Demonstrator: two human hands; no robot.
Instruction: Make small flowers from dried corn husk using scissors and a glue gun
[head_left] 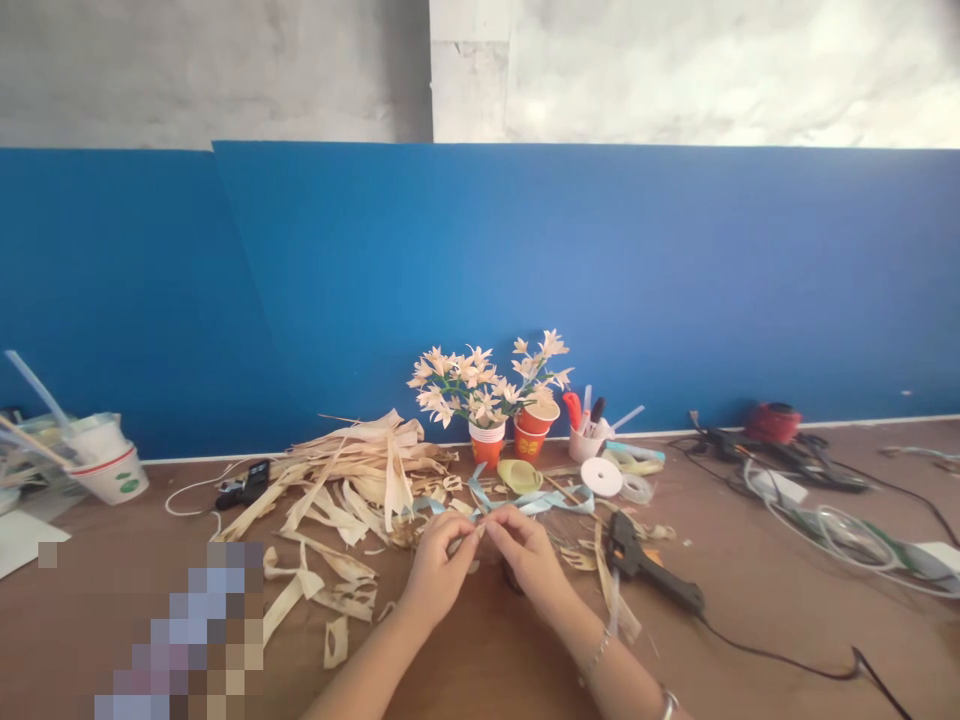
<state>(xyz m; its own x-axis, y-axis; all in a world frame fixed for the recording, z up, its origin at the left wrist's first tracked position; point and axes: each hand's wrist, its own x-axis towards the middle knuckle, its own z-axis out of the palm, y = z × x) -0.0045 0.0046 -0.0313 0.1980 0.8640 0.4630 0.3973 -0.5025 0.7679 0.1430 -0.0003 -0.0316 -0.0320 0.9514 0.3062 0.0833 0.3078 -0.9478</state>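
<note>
My left hand [441, 562] and my right hand [529, 562] meet over the front of the table, thumbs and fingers pinched together at the tips. Between them is a small pale piece, mostly hidden by the fingertips; its kind I cannot make out. Just beyond lie light blue ribbon strips [555, 501] and a yellow-green dish [519, 476]. A heap of dried husks [360, 455] spreads left of my hands, with cut scraps [336, 642] nearer me. To the right of my right hand rests a black glue gun [652, 568] with its cord.
Pale flowers [465, 380] stand in paper cups [488, 447] against the blue partition [525, 250]. Beside them are a cup of pens [589, 442] and a white tape roll [601, 477]. Cables [832, 540] tangle at right; a white cup [112, 475] stands far left.
</note>
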